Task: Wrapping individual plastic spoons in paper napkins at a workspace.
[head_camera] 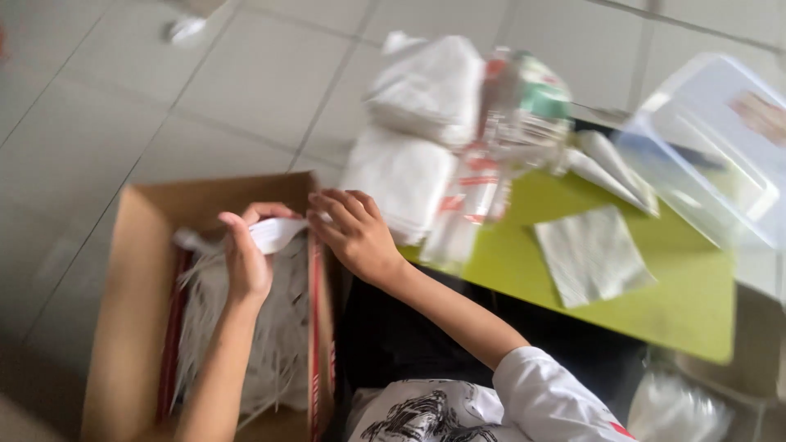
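A white strip of thin, papery material is held over an open cardboard box on the tiled floor, stretched between a person's two hands. The left hand has its fingers curled shut around one end of the strip, thumb on top; the right hand presses bent fingers down on the other end at the box's near wall, though motion blur hides exactly how they grip. Beneath the hands, the box is filled with a bundle of pale shredded strips, edged by red bands along both sides.

Just right of the box stands a low lime-green bench. On it lie a flat white napkin, a stack of folded white cloths or bags at its far left corner, and blurred clear packets with red and green print. A clear plastic tub sits at the bench's far right edge. The person's white sleeve and a printed white shirt fill the lower frame.
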